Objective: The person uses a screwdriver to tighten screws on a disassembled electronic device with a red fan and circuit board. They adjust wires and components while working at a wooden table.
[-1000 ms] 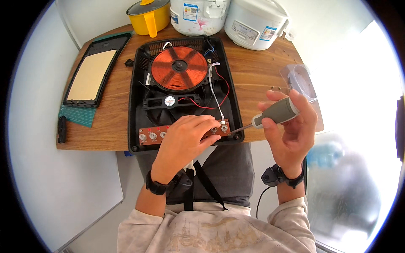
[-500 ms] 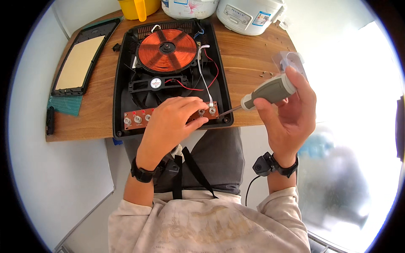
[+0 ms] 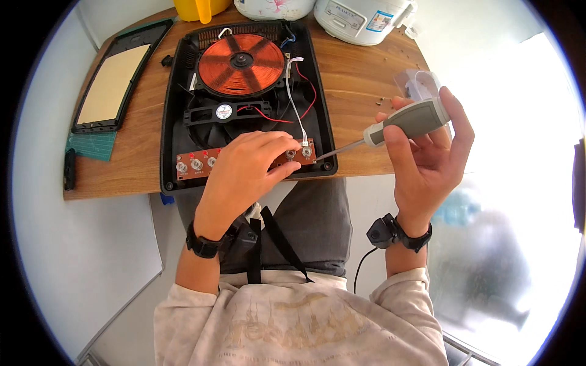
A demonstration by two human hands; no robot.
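An opened induction cooker base [image 3: 326,125], black and shallow, lies at the table's front edge with a copper coil [image 3: 221,68] and a fan bracket [image 3: 204,114] inside. Across its near end runs a brown circuit board [image 3: 206,171] bearing springs and small red parts. My left hand [image 3: 241,168] lies over the board's middle, thumb and fingers gripping it and covering that stretch. In my right hand [image 3: 427,161] is a grey and white electric screwdriver [image 3: 410,120], held at a slant. Its tip meets the board's right end, where a small screw seems to sit.
A white cable [image 3: 292,97] and a red wire [image 3: 315,91] run inside the base. To the left, a black panel [image 3: 116,85] overlaps a green mat [image 3: 94,146]. A clear plastic container [image 3: 421,84] and loose screws [image 3: 379,102] lie right. Rice cookers [image 3: 360,21] and a yellow container [image 3: 192,9] stand behind.
My right hand has shifted slightly right, its fingers spread more about the screwdriver, which slants lower. The tip stays at the board's right end. My left hand keeps its place on the board.
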